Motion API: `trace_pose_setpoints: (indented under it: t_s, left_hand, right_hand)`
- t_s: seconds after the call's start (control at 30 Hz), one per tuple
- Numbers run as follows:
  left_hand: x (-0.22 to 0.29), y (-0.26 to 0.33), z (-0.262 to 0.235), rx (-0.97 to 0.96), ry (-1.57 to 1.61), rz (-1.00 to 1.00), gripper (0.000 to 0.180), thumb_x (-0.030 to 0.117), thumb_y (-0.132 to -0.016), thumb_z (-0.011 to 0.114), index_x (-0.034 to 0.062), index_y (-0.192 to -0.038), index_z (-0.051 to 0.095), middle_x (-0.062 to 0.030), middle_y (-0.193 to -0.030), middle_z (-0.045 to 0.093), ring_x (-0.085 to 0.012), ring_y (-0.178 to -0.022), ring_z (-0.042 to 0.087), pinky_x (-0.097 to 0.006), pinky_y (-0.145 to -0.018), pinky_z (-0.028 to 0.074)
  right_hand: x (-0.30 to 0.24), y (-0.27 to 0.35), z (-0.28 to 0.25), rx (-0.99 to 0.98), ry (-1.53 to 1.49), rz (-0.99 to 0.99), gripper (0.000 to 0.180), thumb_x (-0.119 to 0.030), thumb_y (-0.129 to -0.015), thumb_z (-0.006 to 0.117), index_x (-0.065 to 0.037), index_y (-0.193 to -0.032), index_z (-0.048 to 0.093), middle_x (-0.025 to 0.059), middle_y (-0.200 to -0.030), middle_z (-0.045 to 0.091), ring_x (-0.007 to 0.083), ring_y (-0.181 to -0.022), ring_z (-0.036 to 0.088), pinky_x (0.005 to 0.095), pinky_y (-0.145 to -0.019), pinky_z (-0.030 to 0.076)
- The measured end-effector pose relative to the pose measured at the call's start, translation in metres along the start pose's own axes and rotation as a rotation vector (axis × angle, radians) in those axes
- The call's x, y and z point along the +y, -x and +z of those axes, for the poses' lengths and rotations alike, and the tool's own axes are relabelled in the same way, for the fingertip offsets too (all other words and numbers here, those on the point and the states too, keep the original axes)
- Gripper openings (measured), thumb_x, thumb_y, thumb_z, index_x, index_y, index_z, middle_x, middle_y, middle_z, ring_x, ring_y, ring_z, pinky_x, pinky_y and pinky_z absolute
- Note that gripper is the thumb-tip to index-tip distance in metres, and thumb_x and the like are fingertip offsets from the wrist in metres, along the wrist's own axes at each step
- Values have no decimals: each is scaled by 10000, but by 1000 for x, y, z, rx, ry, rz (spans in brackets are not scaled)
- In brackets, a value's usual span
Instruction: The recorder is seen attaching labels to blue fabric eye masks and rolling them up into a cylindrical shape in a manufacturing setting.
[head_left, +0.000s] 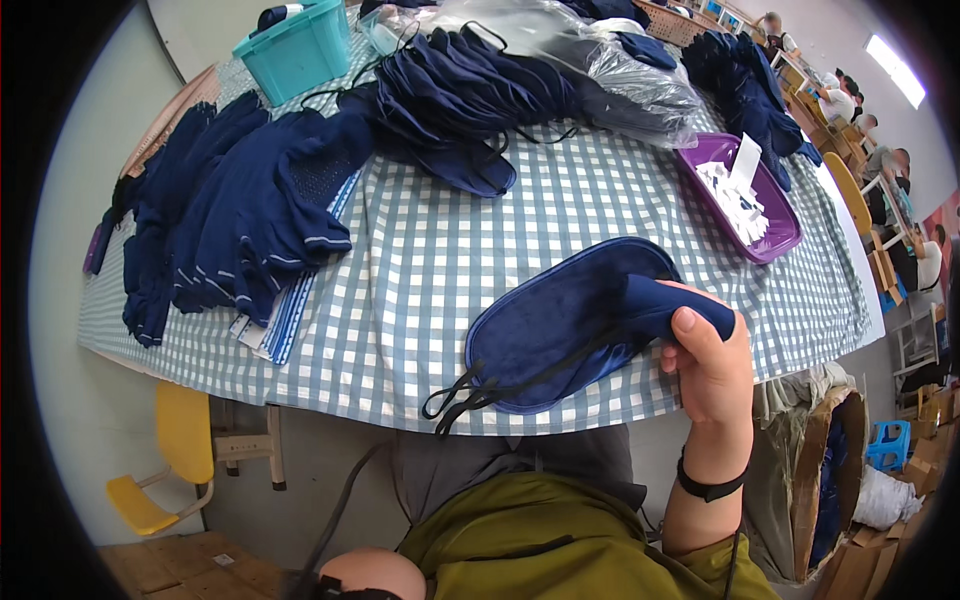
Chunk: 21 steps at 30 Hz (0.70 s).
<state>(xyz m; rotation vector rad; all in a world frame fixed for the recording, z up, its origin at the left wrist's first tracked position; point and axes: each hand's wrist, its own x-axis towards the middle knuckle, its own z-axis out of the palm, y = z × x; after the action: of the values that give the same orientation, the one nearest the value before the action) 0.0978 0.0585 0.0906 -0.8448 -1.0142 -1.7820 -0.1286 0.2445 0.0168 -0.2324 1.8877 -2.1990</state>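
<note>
My right hand (708, 365) is closed on one end of a navy, oval cloth piece with piped edges (540, 315), thumb on top and the cloth folded over between the fingers. The piece lies slanted near the table's front edge. Thin black cords (470, 392) trail from its near left end. My left hand is out of view; only a rounded bit of my left arm shows at the lower edge. Further back lies a heap of similar navy pieces with black cords (460, 95). To the left, a stack of navy knitted cloth (260, 200) rests partly on blue-and-white striped sheets (290, 315).
A purple tray (790, 225) holds small white labels at the right. Behind are clear plastic bags (640, 95), a teal bin (295, 60) and more navy cloth (745, 95). A yellow chair (185, 430) stands below left, an open carton (830, 480) below right. Other people sit far right.
</note>
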Motion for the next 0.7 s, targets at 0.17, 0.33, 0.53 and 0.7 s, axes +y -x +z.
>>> trace_pose_setpoints:
  t_s: [0.17, 0.33, 0.53, 0.7]
  left_hand:
    - [-64, -10, -25, 198, -631, -711, 104, 128, -923, 606, 60, -971, 545, -15, -805, 545, -126, -697, 529, -266, -608, 434]
    - [-148, 18, -35, -424, -1380, -599, 279, 109, -821, 730, -4, -1006, 555, -152, -967, 577, -337, -924, 583, -421, -798, 493]
    - [-156, 12, -27, -413, -1143, -802, 185, 80, -882, 670, -8, -1010, 570, -121, -712, 644, -361, -651, 614, -405, -634, 505]
    - [-88, 1, -37, -186, -863, -1163, 145, 33, -927, 623, -1, -1065, 596, -101, -591, 568, -172, -522, 578, -289, -526, 437]
  right_hand:
    - [-5, -2, 0, -13, -51, 75, 453, -279, -835, 771, 73, -1110, 699, 64, -817, 687, 79, -591, 556, 203, -541, 449]
    - [-14, 2, 3, -41, -57, 49, 424, -278, -829, 770, 63, -1074, 719, 48, -790, 679, 73, -578, 534, 197, -526, 416]
    - [-31, 6, 1, -60, 88, -33, 418, -295, -814, 778, 49, -1047, 734, 31, -731, 662, 59, -538, 499, 202, -496, 383]
    - [-34, 1, -9, -29, 136, -25, 415, -326, -809, 781, 33, -1014, 752, 17, -704, 656, 45, -521, 475, 190, -484, 357]
